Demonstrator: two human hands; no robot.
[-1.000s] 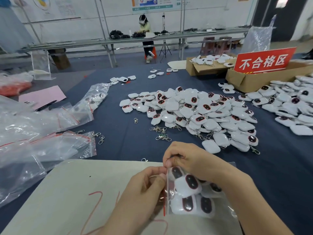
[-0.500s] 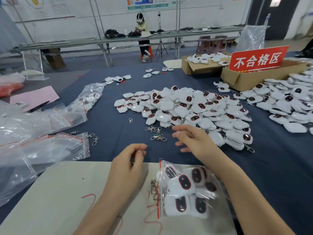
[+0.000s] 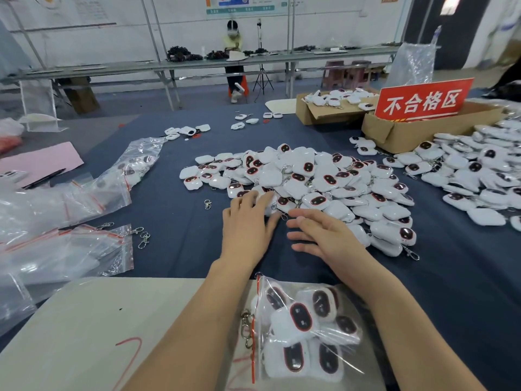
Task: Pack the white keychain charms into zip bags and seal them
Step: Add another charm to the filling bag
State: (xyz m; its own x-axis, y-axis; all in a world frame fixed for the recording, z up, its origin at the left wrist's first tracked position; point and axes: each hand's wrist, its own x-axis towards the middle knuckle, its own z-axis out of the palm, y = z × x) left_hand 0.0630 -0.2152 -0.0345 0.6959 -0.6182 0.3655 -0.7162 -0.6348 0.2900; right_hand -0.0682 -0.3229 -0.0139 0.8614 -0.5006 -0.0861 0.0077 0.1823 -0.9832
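A clear zip bag [image 3: 301, 331] with a red seal strip lies on the pale board near me, holding several white keychain charms; metal clasps poke out at its left edge. A big pile of white charms [image 3: 315, 187] with dark red-rimmed ovals covers the blue cloth ahead. My left hand [image 3: 248, 221] reaches to the pile's near edge, fingers straight and touching charms. My right hand [image 3: 321, 235] hovers flat just right of it, fingers extended, holding nothing.
Empty zip bags [image 3: 67, 249] and filled ones [image 3: 124, 170] lie at the left. Loose metal clasps [image 3: 143, 238] sit on the cloth. A second charm pile [image 3: 479, 176] and cardboard boxes [image 3: 406, 131] with a red sign stand at the right. A person sits at a far bench.
Both hands let go of the filled bag, which now lies on the board. They moved forward to the near edge of the charm pile.
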